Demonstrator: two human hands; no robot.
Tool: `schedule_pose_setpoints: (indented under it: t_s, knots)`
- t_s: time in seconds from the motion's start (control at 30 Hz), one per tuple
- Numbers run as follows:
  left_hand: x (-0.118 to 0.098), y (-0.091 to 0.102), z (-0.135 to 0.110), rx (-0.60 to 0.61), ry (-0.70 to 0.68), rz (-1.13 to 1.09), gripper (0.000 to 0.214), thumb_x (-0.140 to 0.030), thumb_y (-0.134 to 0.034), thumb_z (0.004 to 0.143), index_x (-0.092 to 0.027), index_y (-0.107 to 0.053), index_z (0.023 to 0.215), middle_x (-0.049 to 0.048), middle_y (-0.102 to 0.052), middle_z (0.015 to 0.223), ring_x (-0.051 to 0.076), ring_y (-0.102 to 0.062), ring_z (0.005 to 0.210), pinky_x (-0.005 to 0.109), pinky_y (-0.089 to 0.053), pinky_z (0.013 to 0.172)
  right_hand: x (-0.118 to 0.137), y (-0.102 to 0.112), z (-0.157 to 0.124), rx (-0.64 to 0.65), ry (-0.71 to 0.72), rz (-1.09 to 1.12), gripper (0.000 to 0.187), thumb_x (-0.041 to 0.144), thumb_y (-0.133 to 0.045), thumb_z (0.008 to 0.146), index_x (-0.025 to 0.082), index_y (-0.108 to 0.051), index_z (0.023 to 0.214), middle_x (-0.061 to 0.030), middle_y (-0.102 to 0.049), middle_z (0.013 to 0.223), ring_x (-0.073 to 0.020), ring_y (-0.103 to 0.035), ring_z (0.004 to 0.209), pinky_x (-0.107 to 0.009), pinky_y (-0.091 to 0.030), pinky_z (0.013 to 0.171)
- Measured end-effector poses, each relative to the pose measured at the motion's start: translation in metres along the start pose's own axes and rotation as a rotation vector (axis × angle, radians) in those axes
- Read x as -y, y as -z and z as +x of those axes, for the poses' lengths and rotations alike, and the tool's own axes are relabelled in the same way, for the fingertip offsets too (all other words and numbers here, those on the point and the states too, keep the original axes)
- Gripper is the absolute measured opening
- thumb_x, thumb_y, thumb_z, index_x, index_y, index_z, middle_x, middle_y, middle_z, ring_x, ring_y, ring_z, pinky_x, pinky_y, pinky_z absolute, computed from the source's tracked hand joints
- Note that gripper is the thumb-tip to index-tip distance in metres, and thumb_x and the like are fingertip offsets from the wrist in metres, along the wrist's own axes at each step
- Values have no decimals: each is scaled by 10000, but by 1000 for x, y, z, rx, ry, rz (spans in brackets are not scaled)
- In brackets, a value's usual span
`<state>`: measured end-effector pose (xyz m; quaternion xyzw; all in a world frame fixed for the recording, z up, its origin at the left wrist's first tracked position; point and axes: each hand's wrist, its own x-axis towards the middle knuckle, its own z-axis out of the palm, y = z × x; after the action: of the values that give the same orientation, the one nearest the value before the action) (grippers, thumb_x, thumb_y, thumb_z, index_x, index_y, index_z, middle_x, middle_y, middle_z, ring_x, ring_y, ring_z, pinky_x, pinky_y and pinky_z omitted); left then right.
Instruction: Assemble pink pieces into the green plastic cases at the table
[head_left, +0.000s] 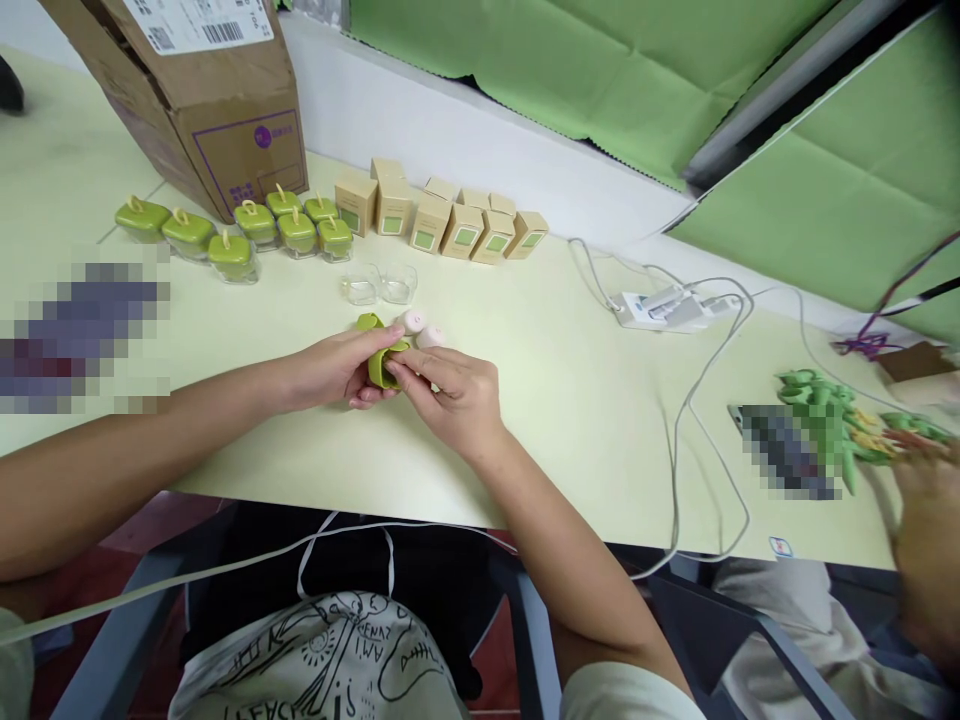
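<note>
My left hand (341, 368) and my right hand (450, 395) meet over the pale table (570, 400), both closed on one small green lid (380, 362). The right fingertips pinch its near edge while the left thumb and fingers hold it from the left. Another green lid (368, 322) lies just behind my hands. Two pink round pieces (421, 328) rest beside it. Two clear empty cups (379, 284) stand a little farther back.
Several green-lidded jars (238, 232) stand at the back left by a cardboard box (202, 95). A row of small tan boxes (442, 222) sits behind the cups. A power strip (660, 308) with cables lies right. Another person's hand (926, 540) is near green plastic pieces (832, 420).
</note>
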<state>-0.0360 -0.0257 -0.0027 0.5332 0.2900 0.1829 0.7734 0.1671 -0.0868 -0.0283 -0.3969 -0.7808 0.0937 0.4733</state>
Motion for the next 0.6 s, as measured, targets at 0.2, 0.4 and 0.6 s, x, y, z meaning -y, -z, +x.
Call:
schedule_pose_setpoints:
  t_s: [0.2,0.4,0.6]
  knots:
    - [1,-6,-1,2,-70,0,703,-836,-805,989,-193,-668,738,26,-522,616,123,-444,514,238,-352,441,5,-2,-2,-4,-82,-6,263,317,-715,1134,328,-935,991,11,-929,928,-188,-862,773,-337,-719,725]
    - [3,-9,0,-52,-171,35,594,-772,-811,1006,-216,-699,831,24,-585,695,147,-504,532,266,-377,456,12,-2,-2,-52,-86,-73,281,308,-696,1135,323,-918,965,8,-913,880,-182,-838,731,-329,-697,693]
    - [1,-13,-3,-99,-215,53,518,-682,-813,1018,-219,-672,833,12,-583,720,145,-513,536,266,-396,475,15,-7,-1,-131,-22,-98,303,266,-686,1137,312,-894,922,12,-877,806,-171,-813,681,-317,-666,631]
